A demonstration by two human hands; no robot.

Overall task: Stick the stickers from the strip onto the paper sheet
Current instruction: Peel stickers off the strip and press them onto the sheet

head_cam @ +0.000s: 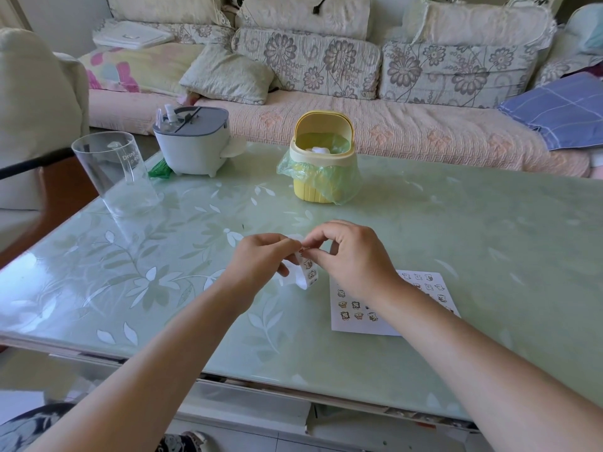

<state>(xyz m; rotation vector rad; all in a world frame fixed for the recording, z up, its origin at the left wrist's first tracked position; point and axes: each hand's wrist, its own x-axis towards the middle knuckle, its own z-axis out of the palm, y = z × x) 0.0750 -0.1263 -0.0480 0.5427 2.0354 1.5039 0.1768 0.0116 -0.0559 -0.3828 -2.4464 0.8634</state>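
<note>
A narrow white sticker strip [308, 270] with small cartoon stickers hangs above the table between both hands. My left hand [261, 259] pinches the strip's top end from the left. My right hand [350, 256] pinches at the same top end with thumb and forefinger, at a small sticker there. The white paper sheet [352, 316] lies flat on the table under my right wrist, and several small cartoon stickers sit on it in rows. My right forearm hides the sheet's middle.
A pale green glass table [456, 243] with a leaf pattern carries a yellow mini bin [318, 177] with a green bag, a grey-white lidded container [192, 141] and a clear plastic cup [114, 172] at the back left. A sofa with cushions stands behind.
</note>
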